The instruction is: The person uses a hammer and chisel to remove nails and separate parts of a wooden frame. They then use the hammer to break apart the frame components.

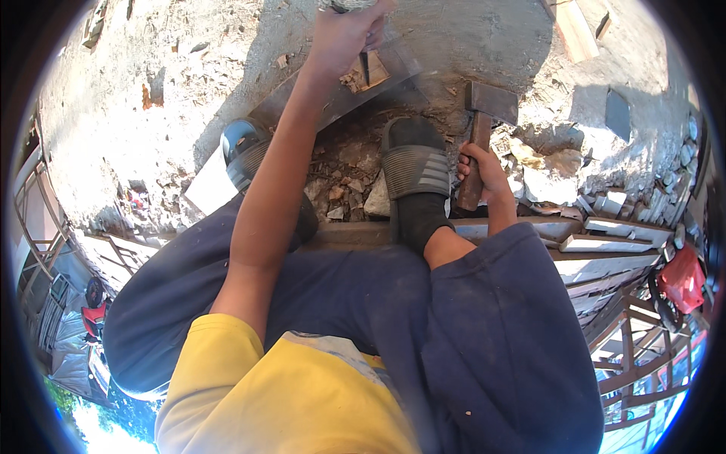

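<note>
My left hand [344,39] is closed around a chisel [366,69] near the top of the view. Its dark blade points down at a pale cut recess [380,70] in a dark wooden board [336,112]; whether the edge touches the wood, I cannot tell. Part of the pale handle end shows above my fist. On the right, my right hand [485,170] grips a hammer [493,102] by its brown handle. The hammer's blocky dark head is up, away from the board and chisel. The board lies slanted on the ground beyond my feet.
My sandalled feet [416,172] stand near the board, among wood chips and broken stones [346,189]. A larger pale rock [548,178] lies right of the hammer. Planks [609,244] are stacked at the right, below a dark flat piece [617,115]. A wood offcut [576,34] lies at the far right.
</note>
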Demonstrator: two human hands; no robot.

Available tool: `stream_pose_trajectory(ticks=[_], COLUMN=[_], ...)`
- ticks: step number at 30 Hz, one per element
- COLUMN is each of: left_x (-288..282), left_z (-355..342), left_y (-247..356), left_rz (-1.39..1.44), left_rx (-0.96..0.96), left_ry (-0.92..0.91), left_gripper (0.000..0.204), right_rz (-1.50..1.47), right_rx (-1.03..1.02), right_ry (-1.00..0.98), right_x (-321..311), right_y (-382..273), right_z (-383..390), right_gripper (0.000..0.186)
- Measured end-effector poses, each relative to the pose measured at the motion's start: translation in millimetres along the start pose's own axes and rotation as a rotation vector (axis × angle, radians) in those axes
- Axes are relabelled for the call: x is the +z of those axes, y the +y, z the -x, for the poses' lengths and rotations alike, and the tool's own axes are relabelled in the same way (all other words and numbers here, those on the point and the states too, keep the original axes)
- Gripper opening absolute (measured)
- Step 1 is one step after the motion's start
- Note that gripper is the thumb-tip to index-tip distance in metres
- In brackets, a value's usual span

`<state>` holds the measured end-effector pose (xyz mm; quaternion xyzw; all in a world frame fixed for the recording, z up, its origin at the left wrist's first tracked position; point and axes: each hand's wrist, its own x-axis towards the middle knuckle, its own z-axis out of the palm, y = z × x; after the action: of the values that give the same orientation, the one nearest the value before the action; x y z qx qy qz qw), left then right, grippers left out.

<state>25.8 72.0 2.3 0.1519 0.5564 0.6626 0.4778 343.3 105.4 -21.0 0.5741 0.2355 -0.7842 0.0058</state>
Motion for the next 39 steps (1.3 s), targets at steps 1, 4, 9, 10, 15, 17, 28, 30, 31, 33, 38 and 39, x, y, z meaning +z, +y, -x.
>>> stream_pose_trajectory(ticks=[1,4,9,10,15,17,28,30,31,33,38,39], left_x=[4,0,15,30,69,83,90,91,92,95,103,105], left_z=[-1,-9,-6,0,12,7,5,1,-1,-6,-12,-12], left_y=[-2,-18,-37,-32,-31,-41,-45,-48,-50,-49,-48,-48], left_rz=[0.024,-0.010,-0.223,-0.242,-0.632,-0.920,-0.934,-0.934,-0.943,-0.953,-0.969,-0.958], left_rx=[0.014,0.011,0.397,0.553,0.584,0.465,0.442,0.431,0.419,0.387,0.326,0.337], left_ry=[-0.001,0.050,0.076,0.066,0.029,-0.067,-0.150,-0.147,-0.135,-0.135,-0.144,-0.147], left_gripper=[0.011,0.013,0.017,0.016,0.030,0.035,0.028,0.027,0.027,0.026,0.023,0.022], right_rz=[-0.003,-0.021,-0.036,-0.033,-0.022,-0.025,0.019,-0.017,0.004,-0.013,0.083,0.034], right_rx=[-0.001,-0.014,-0.039,-0.047,-0.005,0.008,0.029,0.038,0.029,-0.040,-0.336,-0.404], right_ry=[-0.007,-0.018,0.014,0.013,0.050,0.059,0.150,0.158,0.199,0.258,0.373,0.392], right_x=[-3,1,9,10,13,10,20,19,26,25,14,20], right_y=[2,-2,0,1,2,1,-19,-33,-42,-57,-117,-124], right_z=[-2,-1,1,-1,-2,-3,13,25,36,61,95,98], right_gripper=[0.011,0.012,0.011,0.012,0.014,0.014,0.011,0.013,0.014,0.020,0.033,0.033])
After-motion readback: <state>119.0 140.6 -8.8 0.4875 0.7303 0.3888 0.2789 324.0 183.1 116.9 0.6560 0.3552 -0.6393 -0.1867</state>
